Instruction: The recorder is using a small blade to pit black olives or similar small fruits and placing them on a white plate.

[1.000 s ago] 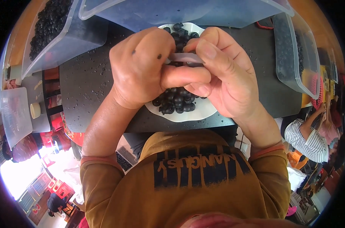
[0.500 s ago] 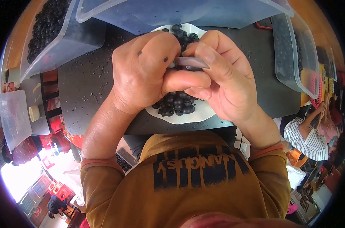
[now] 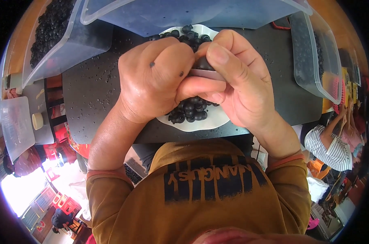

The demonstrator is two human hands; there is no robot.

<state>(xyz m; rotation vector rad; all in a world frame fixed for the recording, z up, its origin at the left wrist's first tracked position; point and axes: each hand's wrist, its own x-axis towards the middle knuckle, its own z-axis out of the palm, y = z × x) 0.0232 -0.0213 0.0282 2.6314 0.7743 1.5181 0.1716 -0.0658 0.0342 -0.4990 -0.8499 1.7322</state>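
Over a white scalloped plate (image 3: 217, 123) my two hands meet, both closed. From the fist of my left hand (image 3: 150, 77) a thin flat blade (image 3: 207, 74) reaches toward the right; any handle is hidden in the fist. The fingers and thumb of my right hand (image 3: 247, 81) pinch a small dark round piece (image 3: 203, 64), which rests against the blade's upper side. Below and beyond my hands, several black rubber-like parts (image 3: 189, 107) lie heaped on the plate. Black specks stick to the back of my left hand.
A clear plastic bin (image 3: 76, 49) with many black parts stands at the left. Another bin (image 3: 196, 14) spans the far edge, and a third (image 3: 310, 57) stands at the right. Black crumbs dot the dark table (image 3: 91, 93). A person in stripes (image 3: 324, 146) is off to the right.
The dark round piece now shows above the blade between my hands, where mainly the blade showed before. My right fingers have shifted slightly upward around it.
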